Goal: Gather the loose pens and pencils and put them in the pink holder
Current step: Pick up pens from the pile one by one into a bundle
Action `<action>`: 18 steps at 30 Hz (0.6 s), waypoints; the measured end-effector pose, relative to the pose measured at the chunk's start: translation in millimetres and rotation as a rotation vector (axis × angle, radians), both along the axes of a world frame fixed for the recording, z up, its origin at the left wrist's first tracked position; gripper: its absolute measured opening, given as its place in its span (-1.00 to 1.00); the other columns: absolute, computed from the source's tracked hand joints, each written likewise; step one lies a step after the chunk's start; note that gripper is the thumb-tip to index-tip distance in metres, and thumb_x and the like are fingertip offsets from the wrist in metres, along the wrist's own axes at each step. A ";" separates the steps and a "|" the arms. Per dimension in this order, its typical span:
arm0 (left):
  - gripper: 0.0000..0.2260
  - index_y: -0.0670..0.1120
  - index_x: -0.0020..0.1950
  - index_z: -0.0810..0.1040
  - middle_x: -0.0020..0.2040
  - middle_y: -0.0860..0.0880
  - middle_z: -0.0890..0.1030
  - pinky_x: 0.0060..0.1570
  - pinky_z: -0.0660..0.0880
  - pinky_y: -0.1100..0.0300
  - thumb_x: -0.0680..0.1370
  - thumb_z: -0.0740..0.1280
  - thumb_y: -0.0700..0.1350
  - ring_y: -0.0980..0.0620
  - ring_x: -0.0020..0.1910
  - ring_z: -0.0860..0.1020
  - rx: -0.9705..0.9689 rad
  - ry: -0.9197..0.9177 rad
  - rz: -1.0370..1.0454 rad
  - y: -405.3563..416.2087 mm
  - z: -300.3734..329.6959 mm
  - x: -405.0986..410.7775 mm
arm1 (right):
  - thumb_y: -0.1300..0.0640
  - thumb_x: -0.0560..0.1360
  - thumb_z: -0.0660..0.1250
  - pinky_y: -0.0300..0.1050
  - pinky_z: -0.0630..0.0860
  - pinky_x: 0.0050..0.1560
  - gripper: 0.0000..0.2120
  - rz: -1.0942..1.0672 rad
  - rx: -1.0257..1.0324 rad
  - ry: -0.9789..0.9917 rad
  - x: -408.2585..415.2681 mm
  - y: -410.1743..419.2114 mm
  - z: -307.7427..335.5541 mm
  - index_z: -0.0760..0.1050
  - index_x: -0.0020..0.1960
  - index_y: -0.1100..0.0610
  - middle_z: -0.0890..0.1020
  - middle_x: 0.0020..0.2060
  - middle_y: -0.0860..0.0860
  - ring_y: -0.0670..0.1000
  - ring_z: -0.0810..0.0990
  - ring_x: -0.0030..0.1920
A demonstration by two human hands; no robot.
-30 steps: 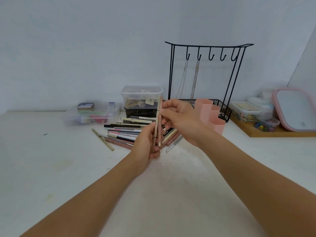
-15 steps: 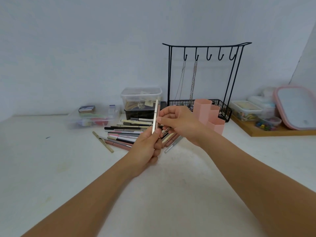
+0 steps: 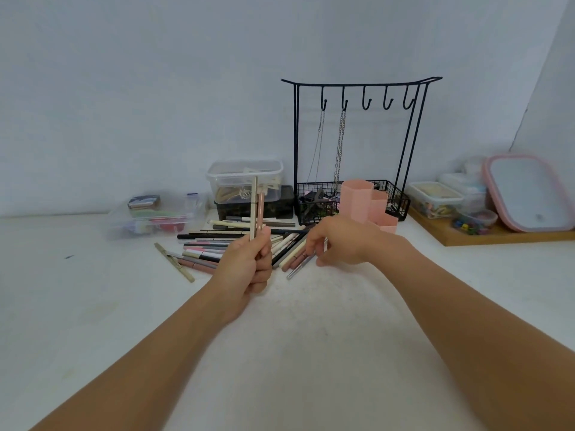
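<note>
Left hand [image 3: 245, 269] grips two upright pens [image 3: 257, 209]; right hand [image 3: 337, 244], fingers loose and empty, reaches the pile [image 3: 211, 250] — best pinch one pen, lift cleanly.

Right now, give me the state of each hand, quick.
Left hand: grips two upright pens.
Right hand: open, fingers reaching down at the loose pens, nothing held.

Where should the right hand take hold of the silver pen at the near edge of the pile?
Probably near its middle, pinched from above across the barrel. The silver pen lies flat on the table, slanted, its near end free of the pile. The right hand hovers just right of it; the left hand already grips two pens upright.
</note>
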State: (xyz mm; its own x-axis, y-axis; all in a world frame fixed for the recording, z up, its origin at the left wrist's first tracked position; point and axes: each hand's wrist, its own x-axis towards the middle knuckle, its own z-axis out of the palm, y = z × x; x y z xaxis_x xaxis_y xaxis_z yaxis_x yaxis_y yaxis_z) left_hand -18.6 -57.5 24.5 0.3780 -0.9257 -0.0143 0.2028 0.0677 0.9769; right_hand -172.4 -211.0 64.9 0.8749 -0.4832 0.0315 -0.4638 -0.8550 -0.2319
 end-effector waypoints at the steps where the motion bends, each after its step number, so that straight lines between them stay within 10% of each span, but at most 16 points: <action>1: -0.62 0.03 -0.33 0.39 -0.46 0.06 0.20 -0.65 0.11 0.32 0.67 0.25 0.09 0.12 -0.55 0.11 -0.003 0.003 0.003 0.7 0.5 0.4 | 0.18 0.46 0.52 -0.20 0.48 -0.13 -0.81 0.003 -0.001 0.005 0.2 0.3 0.3 0.65 0.05 0.03 0.66 -0.10 -0.06 -0.02 0.59 -0.09; 18: -0.68 -0.01 -0.25 0.40 -0.48 0.07 0.21 -0.67 0.11 0.32 0.68 0.22 0.04 0.14 -0.58 0.13 0.015 0.004 0.019 5.0 0.7 2.6 | 0.22 0.55 0.38 -0.24 0.40 -0.17 -0.96 0.132 0.032 0.060 4.4 9.4 0.6 0.60 -0.03 0.12 0.60 -0.06 0.00 0.02 0.54 -0.05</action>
State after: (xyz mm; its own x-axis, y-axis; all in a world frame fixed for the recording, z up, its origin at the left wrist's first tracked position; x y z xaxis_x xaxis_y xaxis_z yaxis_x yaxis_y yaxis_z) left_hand -16.0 -52.5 25.2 0.3952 -0.9181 -0.0300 0.2053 0.0565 0.9771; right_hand -167.9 -201.6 65.5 0.9307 -0.3639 -0.0367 -0.3620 -0.9021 -0.2348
